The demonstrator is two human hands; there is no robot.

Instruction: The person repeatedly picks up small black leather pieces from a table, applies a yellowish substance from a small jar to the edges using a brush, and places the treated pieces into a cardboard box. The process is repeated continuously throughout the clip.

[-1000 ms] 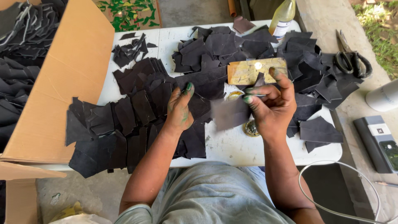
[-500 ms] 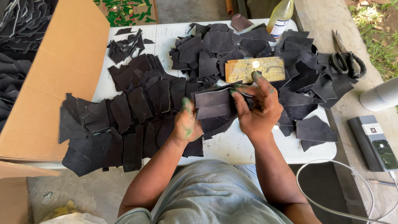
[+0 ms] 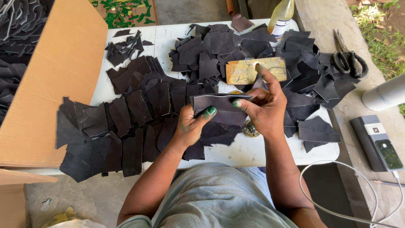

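Dark leather piece (image 3: 219,105) in both hands' grip, seemingly.

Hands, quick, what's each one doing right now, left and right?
Left hand: closed, pinching the dark grey cut leather piece at its left edge.
Right hand: closed on the same piece's right edge, index finger extended.

**Item count**

Hands: 2, left hand (image 3: 192,126) and right hand (image 3: 263,107). Scissors (image 3: 348,59): 1 pair. Bottle (image 3: 280,17): 1. Yellowish block (image 3: 255,71): 1. Cardboard box (image 3: 55,84): 1. Dark leather pieces (image 3: 126,109): too many to count.
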